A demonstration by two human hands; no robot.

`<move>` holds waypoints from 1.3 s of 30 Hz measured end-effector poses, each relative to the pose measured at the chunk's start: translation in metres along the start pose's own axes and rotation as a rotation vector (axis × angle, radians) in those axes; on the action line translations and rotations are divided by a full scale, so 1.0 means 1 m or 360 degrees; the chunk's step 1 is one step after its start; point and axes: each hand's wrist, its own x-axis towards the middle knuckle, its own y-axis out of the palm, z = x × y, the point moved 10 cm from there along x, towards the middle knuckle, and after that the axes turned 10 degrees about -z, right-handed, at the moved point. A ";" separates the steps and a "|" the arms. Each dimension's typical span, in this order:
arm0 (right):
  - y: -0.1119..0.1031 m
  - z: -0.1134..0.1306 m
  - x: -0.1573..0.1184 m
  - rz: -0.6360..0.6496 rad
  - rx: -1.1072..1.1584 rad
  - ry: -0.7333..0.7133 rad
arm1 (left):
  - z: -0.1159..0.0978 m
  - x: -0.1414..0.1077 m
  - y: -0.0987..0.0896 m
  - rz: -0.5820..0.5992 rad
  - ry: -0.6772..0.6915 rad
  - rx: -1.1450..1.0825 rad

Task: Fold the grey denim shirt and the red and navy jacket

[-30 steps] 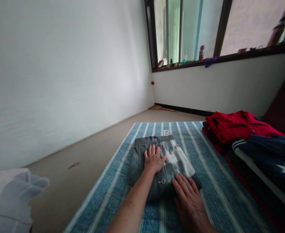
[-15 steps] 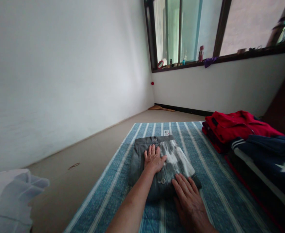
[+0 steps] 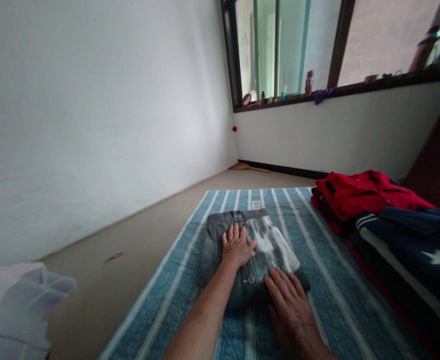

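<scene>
A folded grey denim garment (image 3: pixel 272 242) with a white faded patch and metal buttons lies on the blue striped cover (image 3: pixel 171 280). My left hand (image 3: pixel 238 246) rests flat on the middle of its upper part, fingers spread. Lower right, my right hand (image 3: pixel 289 300) lies with its fingers on the garment's near right edge and its palm towards the cover. Neither hand grasps the cloth.
Folded red clothes (image 3: pixel 370 192) and dark blue clothes with a white star (image 3: pixel 411 240) are stacked at the right. Whitish translucent material (image 3: pixel 21 300) is at the lower left. Small items stand on the windowsill (image 3: pixel 280 103).
</scene>
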 end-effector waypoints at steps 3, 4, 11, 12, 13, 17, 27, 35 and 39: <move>0.000 0.002 0.001 -0.0006 0.0011 0.0031 | 0.000 -0.001 -0.001 0.0000 -0.0005 -0.0009; 0.000 0.002 0.001 -0.0005 0.0017 0.0048 | 0.000 -0.001 -0.002 0.0002 -0.0007 -0.0015; 0.000 0.001 0.000 -0.0006 -0.0004 -0.0004 | 0.000 0.000 0.000 -0.0009 -0.0003 -0.0042; 0.001 0.002 -0.001 0.0010 -0.0020 -0.0041 | 0.000 0.000 0.000 -0.0014 -0.0001 -0.0043; 0.002 0.003 -0.002 0.0025 -0.0037 -0.0067 | 0.000 0.000 0.001 -0.0017 0.0000 -0.0043; 0.002 0.003 -0.001 0.0050 -0.0079 -0.0051 | 0.001 0.000 0.001 -0.0021 -0.0001 -0.0035; 0.003 0.004 -0.001 0.0064 -0.0093 -0.0114 | 0.000 -0.001 -0.001 -0.0022 -0.0001 -0.0035; 0.005 0.001 -0.004 0.0050 -0.0050 -0.0078 | 0.000 -0.001 -0.001 -0.0012 -0.0002 -0.0035; 0.004 0.003 -0.003 0.0041 -0.0060 -0.0110 | 0.000 -0.001 -0.001 0.0007 -0.0012 -0.0033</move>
